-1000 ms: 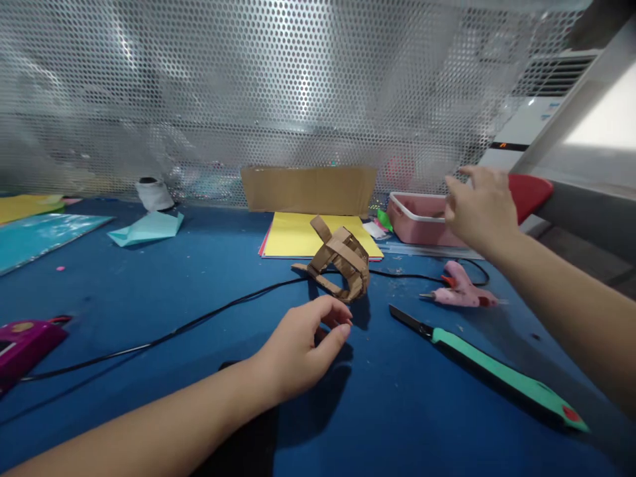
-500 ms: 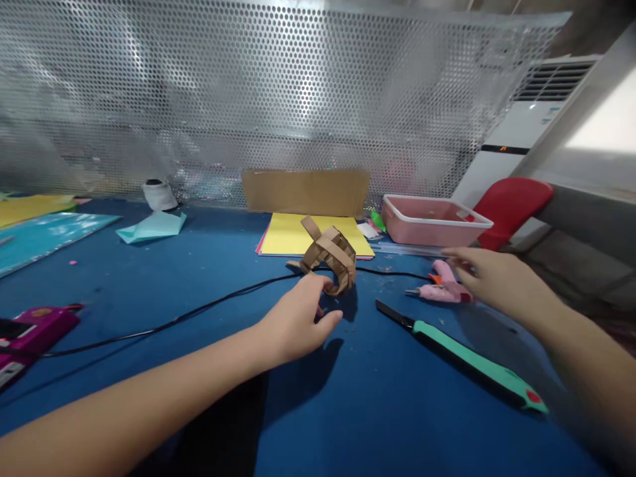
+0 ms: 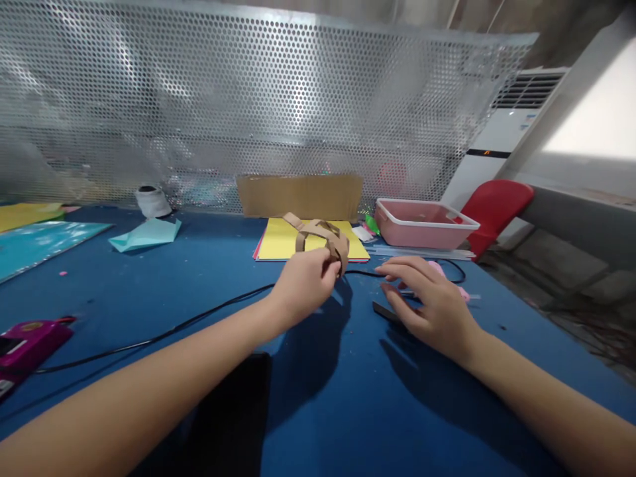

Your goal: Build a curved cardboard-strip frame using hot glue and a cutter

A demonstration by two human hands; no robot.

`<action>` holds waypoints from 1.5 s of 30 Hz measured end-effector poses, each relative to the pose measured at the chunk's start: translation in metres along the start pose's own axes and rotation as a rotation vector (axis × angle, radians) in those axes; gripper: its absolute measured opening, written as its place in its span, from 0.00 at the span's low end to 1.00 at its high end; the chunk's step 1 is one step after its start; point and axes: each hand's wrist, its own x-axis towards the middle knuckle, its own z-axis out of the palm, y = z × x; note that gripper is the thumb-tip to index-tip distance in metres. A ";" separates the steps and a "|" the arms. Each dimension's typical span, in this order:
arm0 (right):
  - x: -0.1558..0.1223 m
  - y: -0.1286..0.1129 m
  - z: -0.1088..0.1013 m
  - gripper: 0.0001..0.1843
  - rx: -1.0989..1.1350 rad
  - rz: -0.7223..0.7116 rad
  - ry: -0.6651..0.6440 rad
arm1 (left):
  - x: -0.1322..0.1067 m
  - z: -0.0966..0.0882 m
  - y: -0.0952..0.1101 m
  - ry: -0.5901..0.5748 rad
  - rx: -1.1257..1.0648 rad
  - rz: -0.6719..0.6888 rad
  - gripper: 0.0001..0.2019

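My left hand is closed on a cardboard piece made of curved brown strips, with one strip sticking up to the left. It is held just above the table, in front of yellow paper. My right hand hovers with its fingers apart and bent, pointing left, and nothing shows in it. Below it the dark blade of a utility knife shows; the handle is hidden by my hand and forearm. Behind my right hand lies a pink glue gun, mostly covered, with its black cord running across the table.
A stack of yellow paper lies before a cardboard strip. The pink basket stands back right. To the left are folded turquoise paper, a white roll-like object and a magenta device. A black flat object lies near me.
My left hand has closed on the cardboard piece, which has turned and risen slightly. My right hand has moved left from beside the glue gun to above the knife.
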 end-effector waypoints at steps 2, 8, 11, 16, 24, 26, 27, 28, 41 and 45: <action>-0.002 -0.004 -0.004 0.10 0.010 0.041 0.048 | 0.000 -0.010 0.004 0.007 -0.123 -0.041 0.09; -0.009 -0.017 -0.004 0.18 0.019 0.063 0.063 | -0.024 -0.009 0.026 0.006 -1.058 -0.507 0.06; -0.012 -0.020 0.000 0.15 0.064 0.068 0.028 | -0.044 -0.002 0.038 0.015 -1.220 -0.642 0.06; -0.017 -0.015 0.006 0.07 0.189 0.114 -0.029 | -0.064 -0.001 0.046 -0.101 -1.284 -0.681 0.05; -0.016 -0.008 0.011 0.10 0.376 0.303 -0.051 | -0.075 -0.015 0.026 -0.163 -0.789 -0.446 0.07; -0.016 -0.008 0.011 0.09 0.386 0.312 -0.051 | -0.075 -0.023 0.020 -0.076 -0.501 -0.249 0.11; -0.015 -0.009 0.011 0.09 0.391 0.311 -0.052 | -0.074 -0.026 0.017 -0.010 -0.357 -0.129 0.12; -0.015 -0.009 0.011 0.09 0.396 0.307 -0.052 | -0.073 -0.030 0.014 0.063 -0.219 0.005 0.11; -0.021 -0.028 0.007 0.12 0.446 0.132 -0.093 | -0.064 -0.020 0.004 0.322 0.091 0.714 0.07; -0.024 -0.029 0.015 0.16 0.534 0.187 -0.106 | -0.063 -0.016 -0.004 0.345 0.024 0.610 0.07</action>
